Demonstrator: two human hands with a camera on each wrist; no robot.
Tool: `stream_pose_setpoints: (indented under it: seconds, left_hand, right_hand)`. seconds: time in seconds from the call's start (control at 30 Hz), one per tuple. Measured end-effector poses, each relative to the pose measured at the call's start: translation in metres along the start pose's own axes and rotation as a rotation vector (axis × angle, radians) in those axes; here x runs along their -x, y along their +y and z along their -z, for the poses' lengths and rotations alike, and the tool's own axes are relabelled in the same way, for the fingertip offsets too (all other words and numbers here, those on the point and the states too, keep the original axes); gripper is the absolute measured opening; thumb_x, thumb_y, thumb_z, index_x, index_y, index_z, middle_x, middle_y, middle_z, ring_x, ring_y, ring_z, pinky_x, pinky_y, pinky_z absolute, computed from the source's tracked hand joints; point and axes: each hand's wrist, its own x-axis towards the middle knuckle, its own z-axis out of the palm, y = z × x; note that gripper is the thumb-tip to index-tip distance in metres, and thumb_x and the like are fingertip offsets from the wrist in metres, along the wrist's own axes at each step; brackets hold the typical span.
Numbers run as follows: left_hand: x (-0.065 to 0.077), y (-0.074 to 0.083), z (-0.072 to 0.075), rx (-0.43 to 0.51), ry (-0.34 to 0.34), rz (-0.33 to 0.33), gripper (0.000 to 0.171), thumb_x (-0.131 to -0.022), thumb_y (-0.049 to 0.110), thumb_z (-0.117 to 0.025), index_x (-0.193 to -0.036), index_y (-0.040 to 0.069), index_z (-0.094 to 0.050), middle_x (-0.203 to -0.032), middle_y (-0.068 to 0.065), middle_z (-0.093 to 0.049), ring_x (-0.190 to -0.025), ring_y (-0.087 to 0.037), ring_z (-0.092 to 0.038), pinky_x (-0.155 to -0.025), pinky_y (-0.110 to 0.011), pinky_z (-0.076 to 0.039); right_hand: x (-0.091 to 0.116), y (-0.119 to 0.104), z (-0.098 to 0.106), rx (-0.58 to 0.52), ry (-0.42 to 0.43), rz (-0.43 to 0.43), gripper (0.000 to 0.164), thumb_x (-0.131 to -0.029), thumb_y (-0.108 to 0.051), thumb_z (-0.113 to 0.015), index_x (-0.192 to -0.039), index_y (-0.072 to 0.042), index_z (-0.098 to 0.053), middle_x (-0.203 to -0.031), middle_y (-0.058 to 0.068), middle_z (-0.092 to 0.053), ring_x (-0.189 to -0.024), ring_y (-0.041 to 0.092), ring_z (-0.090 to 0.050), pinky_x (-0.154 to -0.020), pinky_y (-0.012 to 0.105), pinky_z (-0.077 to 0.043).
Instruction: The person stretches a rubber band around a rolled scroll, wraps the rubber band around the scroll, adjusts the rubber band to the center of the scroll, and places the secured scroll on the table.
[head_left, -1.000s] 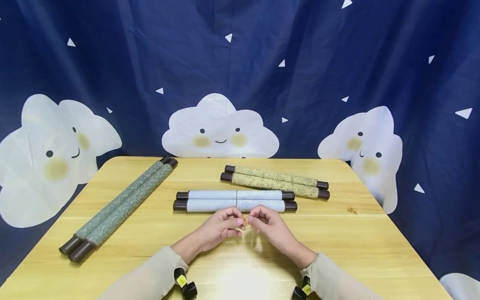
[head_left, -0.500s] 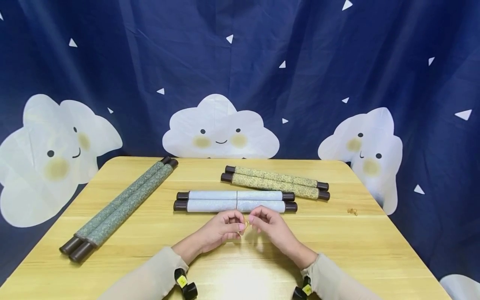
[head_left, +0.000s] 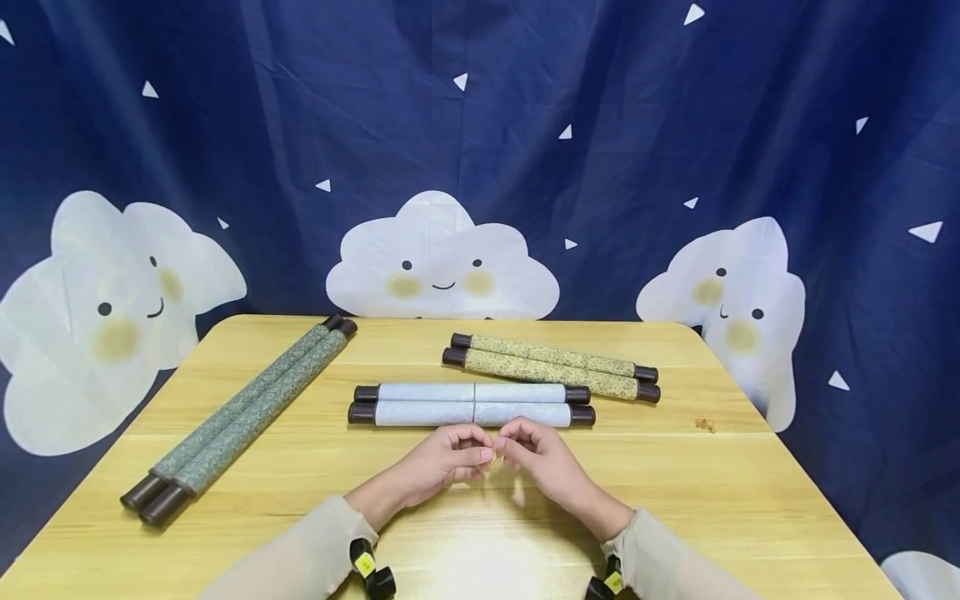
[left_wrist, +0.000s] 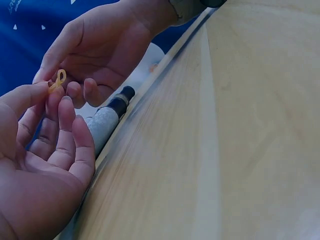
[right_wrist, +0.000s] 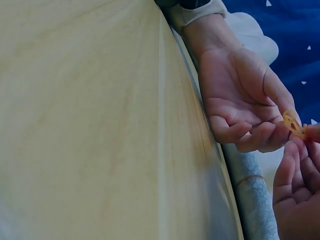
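Observation:
Just in front of the light blue scrolls [head_left: 427, 412], my left hand [head_left: 438, 458] and right hand [head_left: 546, 458] meet fingertip to fingertip. Between them is a small yellow-orange rubber band [left_wrist: 58, 80], bunched into loops. The left thumb and index finger pinch it in the left wrist view, its loop standing up above them. In the right wrist view the rubber band [right_wrist: 292, 125] lies at the right hand's thumb and fingertips, which pinch it too and partly hide it. A thin band circles the middle of the blue scrolls.
Two long green scrolls [head_left: 247, 408] with dark end knobs lie slanted on the left of the wooden table [head_left: 300, 450]. Two yellow patterned scrolls [head_left: 551, 358] lie behind the blue ones. A few loose rubber bands [head_left: 705, 425] rest near the right edge. A blue cloud-print curtain [head_left: 600, 167] hangs behind.
My left hand has shifted slightly right, bringing the fingertips of both hands together. The rubber band, showing as an open loop half a second ago, is now bunched between them. The scrolls stay put.

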Motion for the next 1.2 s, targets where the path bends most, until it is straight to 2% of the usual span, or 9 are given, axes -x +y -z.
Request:
stream_pose_setpoints:
  seconds: [0.13, 0.23, 0.43, 0.6, 0.8, 1.0, 1.1, 1.2]
  left_hand:
    - [-0.0005, -0.0005, 0.0000, 0.000, 0.004, -0.003, 0.008, -0.092, 0.011, -0.067, -0.099, 0.010, -0.065, -0.092, -0.003, -0.064, -0.084, -0.013, -0.060, -0.077, -0.027, -0.054]
    - [-0.0007, -0.0012, 0.0002, -0.001, 0.009, -0.003, 0.007, -0.092, 0.012, -0.067, -0.099, 0.010, -0.066, -0.093, -0.003, -0.065, -0.085, -0.014, -0.061, -0.078, -0.028, -0.055]
    - [-0.0007, -0.0027, 0.0007, -0.034, 0.019, -0.002, 0.006, -0.090, 0.012, -0.070, -0.095, 0.012, -0.069, -0.093, -0.003, -0.066, -0.088, -0.014, -0.060, -0.079, -0.029, -0.054]
    - [-0.0013, -0.0023, 0.0006, -0.041, 0.028, -0.004, 0.003, -0.090, 0.012, -0.069, -0.094, 0.012, -0.069, -0.092, -0.003, -0.065, -0.087, -0.015, -0.059, -0.078, -0.029, -0.054]
    - [-0.0029, -0.0023, 0.0022, -0.012, 0.049, 0.000, 0.003, -0.092, 0.012, -0.067, -0.094, 0.009, -0.067, -0.089, -0.002, -0.064, -0.081, -0.016, -0.059, -0.074, -0.027, -0.054]
    - [-0.0030, -0.0036, 0.0029, -0.001, 0.044, -0.007, 0.004, -0.092, 0.009, -0.067, -0.096, 0.010, -0.067, -0.091, -0.002, -0.064, -0.083, -0.015, -0.059, -0.074, -0.027, -0.054]
    - [-0.0022, -0.0037, 0.0024, -0.004, 0.039, -0.012, 0.008, -0.090, 0.009, -0.068, -0.097, 0.010, -0.065, -0.092, -0.002, -0.065, -0.084, -0.014, -0.060, -0.076, -0.028, -0.054]
    - [-0.0014, -0.0038, 0.0021, -0.022, 0.035, -0.017, 0.008, -0.089, 0.007, -0.068, -0.097, 0.009, -0.064, -0.090, -0.002, -0.066, -0.084, -0.013, -0.061, -0.077, -0.029, -0.054]
  right_hand:
    - [0.0000, 0.0007, 0.0009, -0.055, 0.020, -0.005, 0.022, -0.099, -0.023, -0.059, -0.105, -0.002, -0.062, -0.086, 0.012, -0.061, -0.076, 0.023, -0.057, -0.070, 0.029, -0.053]
    - [-0.0009, 0.0028, 0.0007, -0.094, -0.002, -0.008, 0.023, -0.096, -0.020, -0.062, -0.108, -0.001, -0.062, -0.089, 0.013, -0.062, -0.075, 0.020, -0.057, -0.069, 0.029, -0.053]
    - [-0.0022, 0.0044, -0.0007, -0.081, -0.049, 0.022, 0.017, -0.091, -0.013, -0.068, -0.104, -0.001, -0.065, -0.091, 0.011, -0.062, -0.075, 0.017, -0.056, -0.067, 0.024, -0.051]
    - [-0.0015, 0.0020, -0.0003, -0.020, -0.016, 0.031, 0.012, -0.092, -0.016, -0.068, -0.099, -0.006, -0.066, -0.087, 0.008, -0.063, -0.074, 0.025, -0.057, -0.066, 0.023, -0.050]
    - [-0.0003, 0.0006, 0.0006, -0.019, 0.037, 0.007, 0.014, -0.094, -0.016, -0.065, -0.100, -0.004, -0.064, -0.087, 0.010, -0.062, -0.078, 0.036, -0.057, -0.069, 0.031, -0.053]
    - [-0.0013, 0.0013, 0.0007, -0.047, 0.119, -0.009, 0.020, -0.093, -0.020, -0.067, -0.098, -0.002, -0.061, -0.086, 0.011, -0.058, -0.072, 0.025, -0.055, -0.067, 0.029, -0.051]
    - [-0.0013, 0.0010, -0.0002, -0.047, 0.097, -0.021, 0.020, -0.092, -0.021, -0.069, -0.096, -0.003, -0.063, -0.085, 0.012, -0.059, -0.072, 0.023, -0.055, -0.067, 0.028, -0.050]
    - [-0.0012, 0.0009, -0.0009, -0.021, 0.026, -0.017, 0.017, -0.091, -0.021, -0.069, -0.097, -0.005, -0.067, -0.087, 0.010, -0.062, -0.074, 0.023, -0.055, -0.068, 0.026, -0.050]
